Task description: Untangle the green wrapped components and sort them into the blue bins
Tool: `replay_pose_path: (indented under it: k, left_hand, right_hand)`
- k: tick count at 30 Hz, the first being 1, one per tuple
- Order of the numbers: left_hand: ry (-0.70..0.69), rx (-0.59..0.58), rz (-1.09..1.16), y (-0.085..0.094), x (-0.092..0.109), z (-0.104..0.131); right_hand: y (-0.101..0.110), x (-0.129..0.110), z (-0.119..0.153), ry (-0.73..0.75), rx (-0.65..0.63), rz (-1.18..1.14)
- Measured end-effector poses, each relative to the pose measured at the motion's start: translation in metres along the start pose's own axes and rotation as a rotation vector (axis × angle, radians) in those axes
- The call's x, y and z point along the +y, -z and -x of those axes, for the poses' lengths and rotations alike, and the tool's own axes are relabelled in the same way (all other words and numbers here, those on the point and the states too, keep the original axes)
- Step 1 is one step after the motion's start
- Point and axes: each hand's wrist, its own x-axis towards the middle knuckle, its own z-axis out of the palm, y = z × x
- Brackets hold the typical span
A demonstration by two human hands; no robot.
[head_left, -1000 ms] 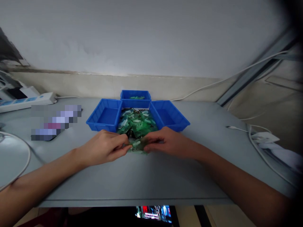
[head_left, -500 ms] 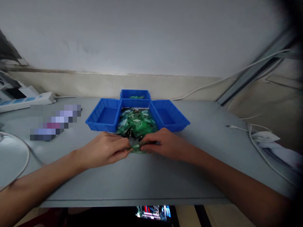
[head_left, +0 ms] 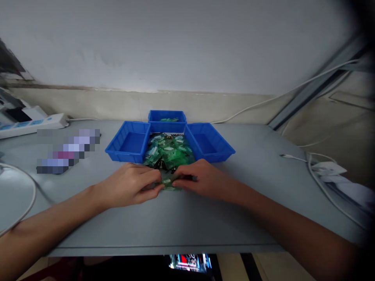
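Observation:
A small green packet (head_left: 167,182) is pinched between my two hands, just in front of a heap of green packets (head_left: 172,153). My left hand (head_left: 135,185) grips its left side with thumb and fingertips. On its right side, my right hand (head_left: 201,178) holds it the same way. Blue trays stand round the heap: the left tray (head_left: 129,142) and the right tray (head_left: 208,143) show bare bottoms, while the back tray (head_left: 167,126) has some green packets inside.
At the left lie a power strip (head_left: 49,123) and a blurred-out flat object (head_left: 68,151). White cables and a white adapter (head_left: 328,168) are at the right. A lit screen (head_left: 190,262) shows below the table's front edge (head_left: 164,249).
Both hands have shifted only slightly around the small packet, my left fingertips a little lower. The trays and the heap look the same.

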Motion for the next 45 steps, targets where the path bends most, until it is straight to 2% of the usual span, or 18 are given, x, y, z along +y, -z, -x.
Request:
replay_pose_path:
  k: [37,45]
  left_hand:
    - [-0.075,-0.036,-0.061,0.0033,0.0010,0.0018]
    - [-0.080,-0.084,-0.074,0.0024,0.0016,0.0015]
  right_hand:
    - [-0.0007,-0.0037,0.0045,0.074,0.020,0.039]
    - [0.0004,-0.0035,0.0048,0.084,-0.040,0.018]
